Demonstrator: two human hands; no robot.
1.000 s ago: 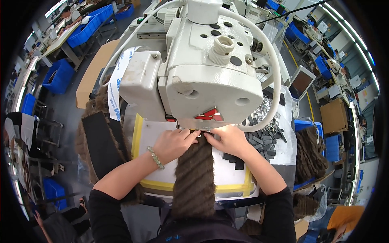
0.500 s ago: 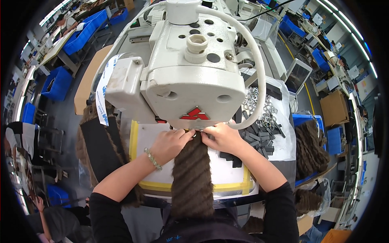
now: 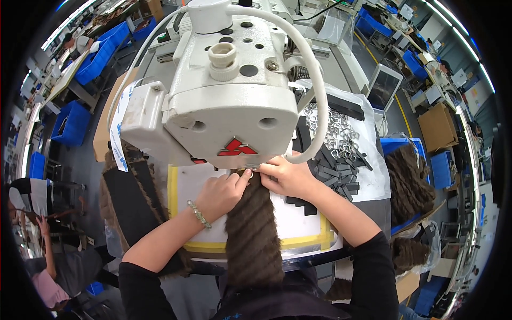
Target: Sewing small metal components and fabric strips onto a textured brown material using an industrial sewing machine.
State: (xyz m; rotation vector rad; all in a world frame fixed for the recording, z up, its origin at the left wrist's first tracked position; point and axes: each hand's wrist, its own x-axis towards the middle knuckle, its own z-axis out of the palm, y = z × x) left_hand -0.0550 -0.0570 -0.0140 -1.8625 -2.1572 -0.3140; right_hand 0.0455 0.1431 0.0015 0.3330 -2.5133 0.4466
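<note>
A long brown fur strip [image 3: 253, 234] with slanting ridges runs from near my body to the base of a white sewing machine [image 3: 234, 109]. My left hand [image 3: 225, 191] is closed at the strip's far left edge, index finger pointing in under the machine head. On the opposite edge, my right hand [image 3: 285, 176] pinches the same end, thumb below and fingers above. A small shiny bit shows between the fingertips, too small to name. The needle area is hidden behind the machine head.
Right of the machine, metal rings [image 3: 337, 130] and short black strips [image 3: 336, 173] lie on white sheeting. Fur pieces with black backing [image 3: 128, 197] lie at the left. A blue bin [image 3: 408, 186] at the right holds more fur. A co-worker [image 3: 64, 272] is at the lower left.
The view has shifted, so the machine sits farther left and higher in the picture. Both hands stay at the fur strip's far end. The co-worker at lower left shows more fully.
</note>
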